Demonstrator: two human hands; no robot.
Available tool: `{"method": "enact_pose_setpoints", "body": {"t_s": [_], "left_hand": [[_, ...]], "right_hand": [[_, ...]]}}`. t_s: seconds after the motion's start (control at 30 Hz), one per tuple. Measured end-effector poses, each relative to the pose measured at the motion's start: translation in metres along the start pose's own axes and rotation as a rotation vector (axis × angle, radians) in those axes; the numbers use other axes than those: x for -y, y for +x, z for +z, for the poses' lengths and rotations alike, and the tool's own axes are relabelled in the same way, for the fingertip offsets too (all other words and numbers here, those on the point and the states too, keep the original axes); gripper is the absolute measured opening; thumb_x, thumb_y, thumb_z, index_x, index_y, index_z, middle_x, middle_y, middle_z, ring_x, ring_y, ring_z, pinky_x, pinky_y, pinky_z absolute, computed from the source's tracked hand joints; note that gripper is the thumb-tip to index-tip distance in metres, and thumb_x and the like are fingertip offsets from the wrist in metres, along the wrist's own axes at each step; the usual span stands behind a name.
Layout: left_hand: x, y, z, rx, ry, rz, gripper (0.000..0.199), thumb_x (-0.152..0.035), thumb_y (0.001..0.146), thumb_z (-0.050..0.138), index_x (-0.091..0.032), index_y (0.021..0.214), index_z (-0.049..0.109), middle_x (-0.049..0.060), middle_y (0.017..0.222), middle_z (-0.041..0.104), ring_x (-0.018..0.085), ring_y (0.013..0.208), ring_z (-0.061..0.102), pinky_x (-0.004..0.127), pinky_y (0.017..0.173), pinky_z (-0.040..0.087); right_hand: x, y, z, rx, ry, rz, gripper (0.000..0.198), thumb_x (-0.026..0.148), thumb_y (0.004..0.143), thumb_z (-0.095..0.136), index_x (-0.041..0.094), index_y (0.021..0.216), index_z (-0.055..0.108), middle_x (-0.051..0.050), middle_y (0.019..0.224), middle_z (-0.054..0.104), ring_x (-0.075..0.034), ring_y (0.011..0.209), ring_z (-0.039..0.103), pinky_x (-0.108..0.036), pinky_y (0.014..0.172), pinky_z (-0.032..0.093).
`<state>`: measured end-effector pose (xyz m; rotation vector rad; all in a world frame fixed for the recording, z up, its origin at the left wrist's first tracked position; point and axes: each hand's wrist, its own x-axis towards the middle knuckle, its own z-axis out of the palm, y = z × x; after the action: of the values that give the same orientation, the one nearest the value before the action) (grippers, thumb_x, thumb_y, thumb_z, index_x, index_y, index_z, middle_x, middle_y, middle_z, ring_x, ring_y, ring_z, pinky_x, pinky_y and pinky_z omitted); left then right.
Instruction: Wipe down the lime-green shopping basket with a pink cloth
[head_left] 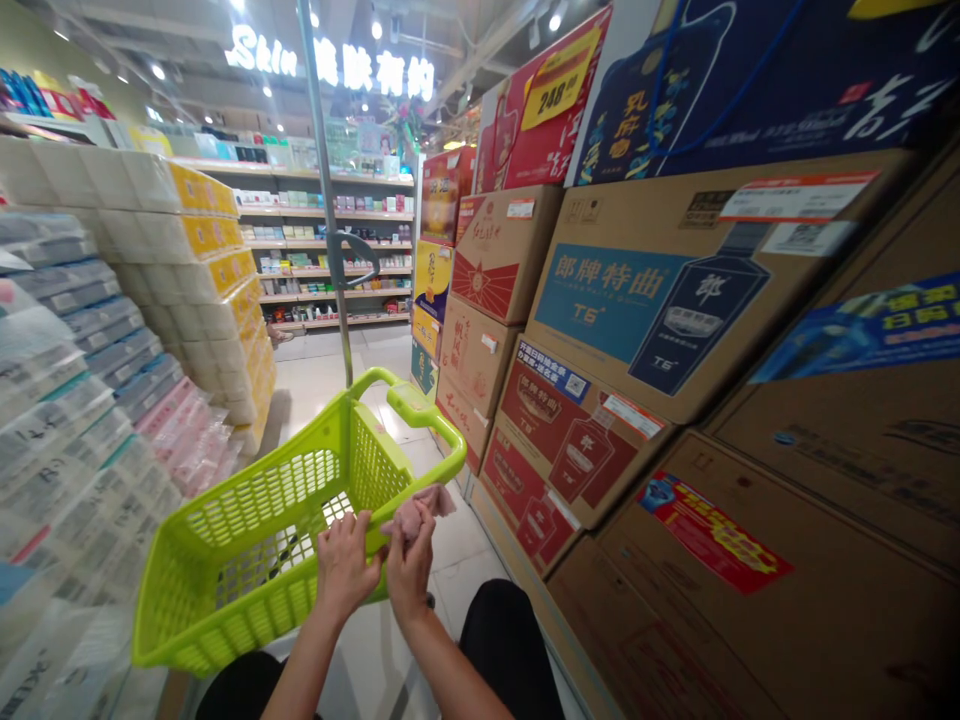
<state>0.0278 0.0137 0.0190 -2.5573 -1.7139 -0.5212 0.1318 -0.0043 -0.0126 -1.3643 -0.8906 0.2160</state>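
A lime-green plastic shopping basket (247, 505) with slotted sides stands tilted in view before my knees, its looped handle (450, 440) at the far right end. My left hand (346, 562) has its fingers curled over the near rim of the basket. Close beside it, my right hand (409, 572) pinches a crumpled pink cloth (433, 500) against the rim near the handle's base. Part of the cloth is hidden behind the fingers. Inside, the basket's slotted floor shows.
Stacked liquor cartons (607, 300) wall the right side. Packs of tissue (195, 240) and bagged goods (67, 440) are piled at left. A metal pole (334, 250) rises behind the basket. Stocked shelves (337, 215) stand across the tiled floor (386, 350).
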Motion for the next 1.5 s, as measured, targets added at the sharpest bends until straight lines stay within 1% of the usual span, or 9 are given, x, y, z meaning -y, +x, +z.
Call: {"method": "enact_pose_setpoints", "body": {"t_s": [0.23, 0.43, 0.5, 0.77, 1.03, 1.17, 1.3, 1.4, 1.5], "left_hand": [[0.000, -0.001, -0.002, -0.002, 0.011, 0.002, 0.040, -0.040, 0.083, 0.055, -0.023, 0.119, 0.050, 0.006, 0.109, 0.058, 0.026, 0.104, 0.050, 0.040, 0.087, 0.032], [0.000, -0.001, -0.001, -0.016, 0.040, 0.013, 0.037, -0.037, 0.084, 0.052, -0.022, 0.117, 0.051, 0.006, 0.104, 0.059, 0.026, 0.101, 0.051, 0.040, 0.085, 0.033], [0.001, -0.002, -0.003, -0.001, 0.045, 0.012, 0.037, -0.036, 0.083, 0.053, -0.022, 0.118, 0.051, 0.006, 0.104, 0.059, 0.026, 0.101, 0.051, 0.039, 0.085, 0.033], [0.000, -0.003, -0.004, 0.008, 0.025, -0.006, 0.039, -0.040, 0.085, 0.053, -0.023, 0.119, 0.051, 0.007, 0.109, 0.059, 0.026, 0.103, 0.051, 0.041, 0.087, 0.032], [0.002, -0.004, -0.001, -0.015, 0.031, 0.008, 0.039, -0.041, 0.084, 0.053, -0.023, 0.118, 0.052, 0.007, 0.106, 0.059, 0.026, 0.102, 0.051, 0.040, 0.086, 0.033], [0.003, -0.003, 0.001, -0.012, 0.035, 0.010, 0.041, -0.042, 0.083, 0.054, -0.022, 0.119, 0.051, 0.007, 0.109, 0.059, 0.026, 0.103, 0.051, 0.041, 0.086, 0.033], [0.002, -0.002, 0.001, -0.018, 0.033, 0.005, 0.039, -0.041, 0.084, 0.054, -0.023, 0.119, 0.052, 0.007, 0.109, 0.059, 0.026, 0.103, 0.051, 0.040, 0.085, 0.032], [0.001, -0.003, 0.000, -0.022, 0.032, 0.002, 0.038, -0.040, 0.084, 0.053, -0.023, 0.117, 0.052, 0.007, 0.107, 0.059, 0.026, 0.102, 0.051, 0.041, 0.086, 0.032], [0.001, -0.004, 0.000, -0.023, 0.033, 0.005, 0.037, -0.038, 0.083, 0.054, -0.023, 0.117, 0.052, 0.007, 0.105, 0.059, 0.026, 0.102, 0.051, 0.040, 0.086, 0.032]], "right_hand": [[0.023, 0.069, -0.019, -0.179, 0.029, 0.102, 0.041, 0.043, 0.092, 0.046, 0.017, 0.124, 0.044, -0.017, 0.125, 0.059, -0.027, 0.113, 0.060, -0.040, 0.094, 0.046], [0.014, 0.004, -0.005, -0.007, 0.005, 0.034, 0.040, 0.040, 0.092, 0.047, 0.018, 0.126, 0.045, -0.018, 0.130, 0.057, -0.026, 0.120, 0.057, -0.040, 0.096, 0.047], [0.016, -0.001, -0.003, 0.023, 0.007, 0.007, 0.040, 0.039, 0.092, 0.047, 0.018, 0.126, 0.045, -0.018, 0.133, 0.055, -0.026, 0.122, 0.055, -0.041, 0.097, 0.047], [0.033, 0.092, -0.024, -0.200, 0.053, 0.064, 0.040, 0.042, 0.091, 0.048, 0.017, 0.122, 0.045, -0.019, 0.130, 0.055, -0.027, 0.122, 0.054, -0.042, 0.101, 0.043], [0.009, 0.022, -0.013, -0.057, -0.039, 0.016, 0.036, 0.036, 0.091, 0.046, 0.018, 0.123, 0.047, -0.017, 0.135, 0.053, -0.026, 0.127, 0.051, -0.043, 0.103, 0.042], [0.013, 0.043, -0.020, -0.055, -0.061, -0.033, 0.038, 0.033, 0.090, 0.045, 0.017, 0.125, 0.046, -0.017, 0.142, 0.047, -0.026, 0.140, 0.036, -0.046, 0.110, 0.035], [0.014, 0.065, -0.023, -0.092, -0.079, -0.022, 0.039, 0.029, 0.090, 0.045, 0.016, 0.127, 0.045, -0.018, 0.144, 0.045, -0.027, 0.139, 0.037, -0.049, 0.110, 0.036], [0.012, 0.048, -0.020, -0.028, -0.140, -0.169, 0.038, 0.022, 0.090, 0.043, 0.016, 0.128, 0.046, -0.017, 0.155, 0.030, -0.026, 0.146, 0.025, -0.052, 0.113, 0.033], [0.012, 0.025, -0.023, 0.155, -0.167, -0.348, 0.038, 0.014, 0.089, 0.041, 0.019, 0.126, 0.048, -0.013, 0.155, 0.031, -0.025, 0.147, 0.023, -0.055, 0.114, 0.031]]}}
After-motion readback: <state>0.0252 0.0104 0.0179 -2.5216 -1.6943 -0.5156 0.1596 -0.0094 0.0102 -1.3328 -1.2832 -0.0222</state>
